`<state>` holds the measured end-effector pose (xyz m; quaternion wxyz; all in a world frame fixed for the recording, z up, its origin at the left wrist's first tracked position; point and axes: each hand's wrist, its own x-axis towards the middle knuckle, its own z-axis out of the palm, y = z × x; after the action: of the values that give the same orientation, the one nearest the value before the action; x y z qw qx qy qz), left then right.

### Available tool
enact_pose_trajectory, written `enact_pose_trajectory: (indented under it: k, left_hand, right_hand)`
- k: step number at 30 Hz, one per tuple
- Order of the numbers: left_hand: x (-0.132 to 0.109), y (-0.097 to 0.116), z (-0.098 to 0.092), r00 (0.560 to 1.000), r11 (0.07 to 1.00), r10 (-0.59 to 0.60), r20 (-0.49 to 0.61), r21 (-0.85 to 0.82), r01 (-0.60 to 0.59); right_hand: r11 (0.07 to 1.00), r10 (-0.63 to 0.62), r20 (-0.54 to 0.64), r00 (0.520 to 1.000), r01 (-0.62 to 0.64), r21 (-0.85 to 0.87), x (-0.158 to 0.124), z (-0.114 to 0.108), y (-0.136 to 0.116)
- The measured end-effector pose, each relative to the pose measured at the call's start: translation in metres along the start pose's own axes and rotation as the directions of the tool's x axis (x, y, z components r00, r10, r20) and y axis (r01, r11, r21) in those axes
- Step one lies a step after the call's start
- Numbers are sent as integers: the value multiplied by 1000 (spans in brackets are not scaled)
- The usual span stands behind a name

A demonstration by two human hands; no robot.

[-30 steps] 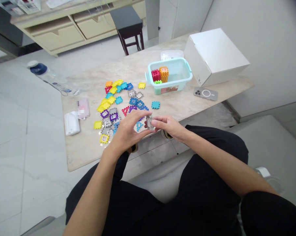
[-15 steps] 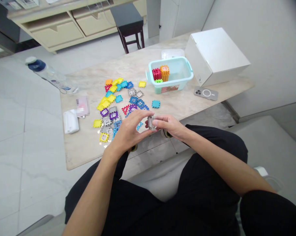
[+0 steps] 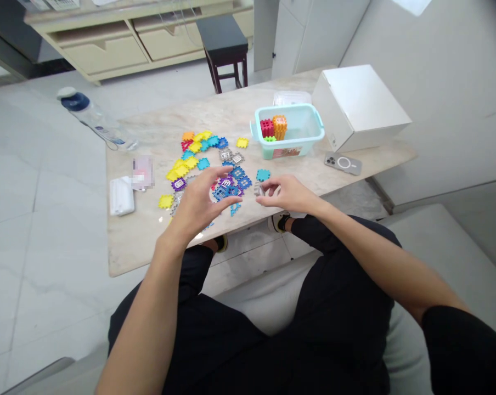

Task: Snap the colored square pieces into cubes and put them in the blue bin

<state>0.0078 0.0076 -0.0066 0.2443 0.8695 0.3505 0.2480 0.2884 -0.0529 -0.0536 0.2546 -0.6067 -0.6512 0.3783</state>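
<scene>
My right hand [image 3: 289, 194] pinches a small stack of grey interlocking plastic tiles [image 3: 258, 189] near the table's front edge. My left hand [image 3: 204, 197] is open, thumb and fingers apart with nothing between them, over the left part of the table. Just beyond its fingertips lie blue window tiles [image 3: 240, 178] and a purple one. More loose tiles spread behind it: yellow tiles [image 3: 182, 168], an orange tile [image 3: 188, 135], cyan and grey ones. A single teal tile [image 3: 263, 175] lies just beyond my right hand. My left hand hides some of the pieces.
A light-blue basket [image 3: 287, 153] holds red, orange and green tiles. Beside it stand a white box [image 3: 365, 104] and a grey phone [image 3: 342, 163]. At left are a water bottle [image 3: 95, 120] and a white packet [image 3: 122, 196]. A dark stool [image 3: 222, 41] stands behind the table [image 3: 136, 252].
My left hand has let go of the grey tiles and moved left, away from my right hand. The right hand keeps the tiles and has moved slightly up and right.
</scene>
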Motion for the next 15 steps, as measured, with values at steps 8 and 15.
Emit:
enact_pose_trajectory:
  k: [8,15]
  left_hand:
    - [-14,-8,-21,987,947,-161,27,284,147]
    - [-12,5,-24,959,887,-281,18,387,253]
  right_hand:
    - [527,40,206,978,154,-836,38,-7,43]
    - [509,71,282,957,209,-835,47,23,66]
